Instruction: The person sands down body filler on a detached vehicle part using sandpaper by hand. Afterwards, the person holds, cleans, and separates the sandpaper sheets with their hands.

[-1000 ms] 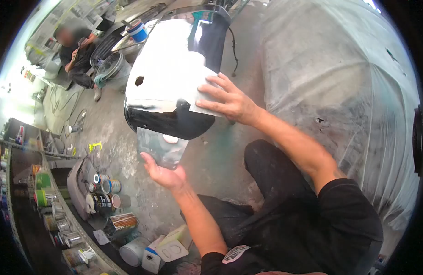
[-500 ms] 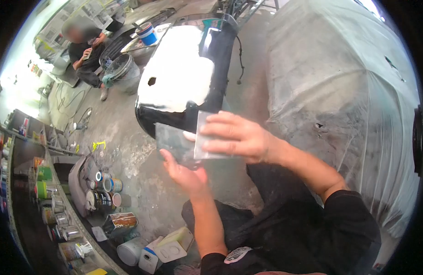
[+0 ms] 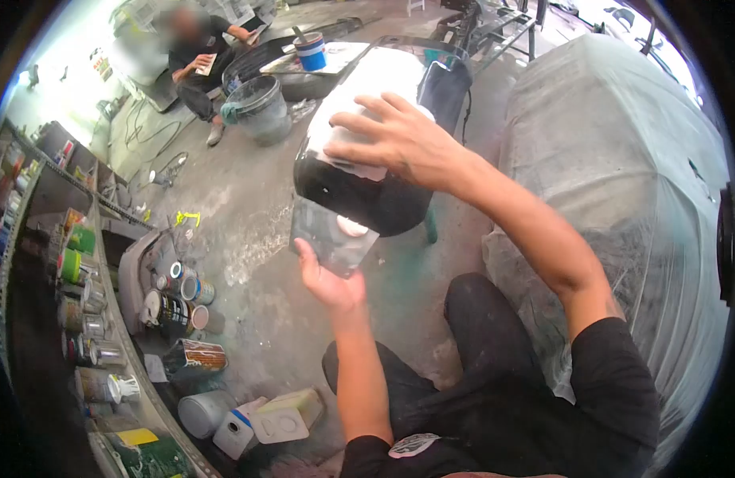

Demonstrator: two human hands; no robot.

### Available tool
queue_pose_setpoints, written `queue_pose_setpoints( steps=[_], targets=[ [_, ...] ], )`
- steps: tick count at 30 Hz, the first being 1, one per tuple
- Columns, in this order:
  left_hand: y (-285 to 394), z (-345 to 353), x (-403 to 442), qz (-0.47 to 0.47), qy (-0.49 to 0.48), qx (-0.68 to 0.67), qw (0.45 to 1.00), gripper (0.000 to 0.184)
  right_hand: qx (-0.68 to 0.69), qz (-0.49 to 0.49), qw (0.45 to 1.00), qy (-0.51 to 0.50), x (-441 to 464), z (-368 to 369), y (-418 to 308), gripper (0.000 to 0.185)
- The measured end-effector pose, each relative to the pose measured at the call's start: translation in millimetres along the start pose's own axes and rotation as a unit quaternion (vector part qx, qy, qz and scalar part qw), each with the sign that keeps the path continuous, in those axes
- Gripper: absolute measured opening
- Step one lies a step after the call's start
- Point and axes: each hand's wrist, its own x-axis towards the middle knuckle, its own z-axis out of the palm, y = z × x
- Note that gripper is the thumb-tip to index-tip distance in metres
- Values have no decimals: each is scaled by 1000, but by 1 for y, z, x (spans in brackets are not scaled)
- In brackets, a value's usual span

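A curved black panel (image 3: pixel 359 201) with a large white coated area stands in front of me at the top centre. Over its white part is my right hand (image 3: pixel 395 139), fingers spread; the flat pale spreader it held is hard to tell from the white surface now, apparently under the fingers. My left hand (image 3: pixel 331 279) grips a grey translucent plate (image 3: pixel 327 239) by its lower edge, just below the panel's near end. A blob of whitish paste (image 3: pixel 352 227) lies on that plate.
At the upper left a person (image 3: pixel 200 60) sits beside a bucket (image 3: pixel 260 111). A blue-and-white can (image 3: pixel 310 52) stands on a board behind the panel. Cans (image 3: pixel 170 311) and a shelf (image 3: pixel 112 319) line the left. Plastic sheeting (image 3: pixel 582 159) covers a large object at right.
My right hand went from the panel to the plate, then back up over the panel's white area. The view has shifted, so the panel appears farther right.
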Motion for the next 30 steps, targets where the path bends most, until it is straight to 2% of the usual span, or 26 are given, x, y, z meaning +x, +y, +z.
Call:
queue_pose_setpoints(
  steps=[5,8,13,21,27,30],
  targets=[
    [-9,-9,6,-9,-12,-6,1000,53,1,-48,998,-30,41,29,17,47],
    [-7,-10,5,-12,17,14,1000,52,10,-63,994,-93,42,30,17,45],
    [-8,-17,11,-10,10,14,1000,53,-7,-59,997,-40,8,23,4,43],
    [-7,-8,10,-18,-5,-6,1000,57,12,39,999,-25,-72,6,-32,52],
    [-11,-12,10,-11,0,15,1000,59,33,99,995,4,-119,17,-43,47],
    [-12,-2,3,22,11,59,998,60,33,126,992,4,-140,15,-45,45]
  ],
)
